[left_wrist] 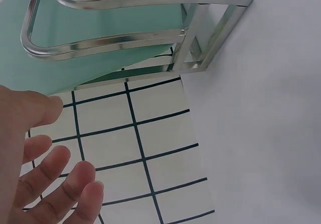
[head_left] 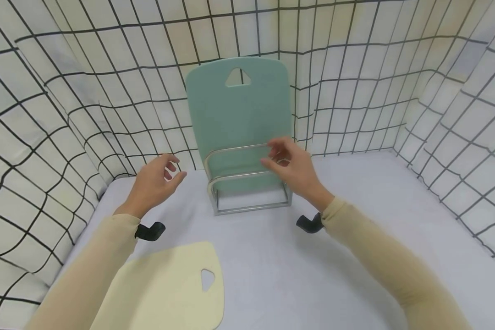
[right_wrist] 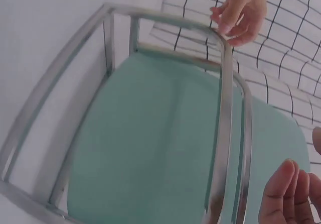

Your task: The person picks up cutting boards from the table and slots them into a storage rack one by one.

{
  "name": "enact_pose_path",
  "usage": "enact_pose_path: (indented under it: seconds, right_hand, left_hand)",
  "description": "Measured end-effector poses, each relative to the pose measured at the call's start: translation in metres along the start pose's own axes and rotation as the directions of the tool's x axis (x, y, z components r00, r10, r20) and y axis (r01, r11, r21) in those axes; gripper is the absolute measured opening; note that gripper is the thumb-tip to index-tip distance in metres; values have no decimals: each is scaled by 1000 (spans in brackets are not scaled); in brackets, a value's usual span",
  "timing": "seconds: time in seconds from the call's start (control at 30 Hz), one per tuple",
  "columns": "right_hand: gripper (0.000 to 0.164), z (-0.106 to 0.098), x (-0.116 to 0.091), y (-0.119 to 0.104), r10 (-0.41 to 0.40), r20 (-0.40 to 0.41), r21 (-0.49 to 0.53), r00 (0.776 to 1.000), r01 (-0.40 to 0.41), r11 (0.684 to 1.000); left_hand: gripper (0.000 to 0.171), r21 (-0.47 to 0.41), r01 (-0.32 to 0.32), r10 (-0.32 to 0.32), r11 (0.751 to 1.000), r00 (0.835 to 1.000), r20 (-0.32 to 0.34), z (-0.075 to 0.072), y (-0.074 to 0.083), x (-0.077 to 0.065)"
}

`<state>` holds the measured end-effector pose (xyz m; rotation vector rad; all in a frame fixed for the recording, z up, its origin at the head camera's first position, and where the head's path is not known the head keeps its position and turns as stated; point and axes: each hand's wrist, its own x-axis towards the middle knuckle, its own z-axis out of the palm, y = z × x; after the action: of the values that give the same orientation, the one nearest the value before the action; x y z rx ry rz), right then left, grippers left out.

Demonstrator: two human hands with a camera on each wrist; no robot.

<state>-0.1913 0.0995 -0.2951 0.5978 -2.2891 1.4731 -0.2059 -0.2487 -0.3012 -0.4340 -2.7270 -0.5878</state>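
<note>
A green cutting board (head_left: 239, 114) with a triangular handle hole stands upright in a silver metal rack (head_left: 251, 209). My left hand (head_left: 150, 185) hovers left of the rack, fingers loosely bent and holding nothing. In the left wrist view its thumb (left_wrist: 47, 109) overlaps the edge of the green board. At the rack's right side is my right hand (head_left: 295, 168), overlapping the ends of the upper bars. Between its thumb and fingers (right_wrist: 281, 184) a gap shows in the right wrist view, with nothing gripped.
A pale yellow cutting board (head_left: 169, 284) lies flat at the front left of the white table (head_left: 354, 275), partly under the left sleeve. White cloth with a black grid pattern (head_left: 346, 91) hangs behind the rack and along both sides.
</note>
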Motion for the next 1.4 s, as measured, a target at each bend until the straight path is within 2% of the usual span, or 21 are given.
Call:
enact_pose_path:
  seconds: [0.2,0.33,0.47,0.63,0.87,1.13,1.27,1.4]
  right_hand:
    - [45,16,-20,0,67,130,27,989,-71,997]
    - [44,28,-31,2,113,215,42,970,-125,991]
    - [43,38,-42,5,164,286,66,944,-190,980]
    - [44,52,-54,8,195,354,88,914,-241,967]
    - [46,65,-65,12,207,394,68,896,-253,965]
    - [43,75,-73,14,245,427,63,870,-299,952]
    - [42,80,-77,17,244,444,75,862,-308,949]
    - [42,84,-81,21,247,454,76,856,-313,947]
  left_hand:
    - [38,-11,-18,20,1000,990,138,8,-6,-10]
    - [39,-9,-10,12,1000,968,252,12,-7,-17]
    - [41,-24,-8,15,1000,941,338,15,-8,-24]
    - [45,-41,-15,30,999,921,388,19,-12,-31]
    - [53,-57,8,18,998,897,441,26,-20,-40]
    - [64,-77,30,13,997,861,509,33,-26,-48]
    - [67,-88,30,21,996,850,527,35,-28,-54]
    - [66,-89,25,26,996,846,532,39,-29,-57]
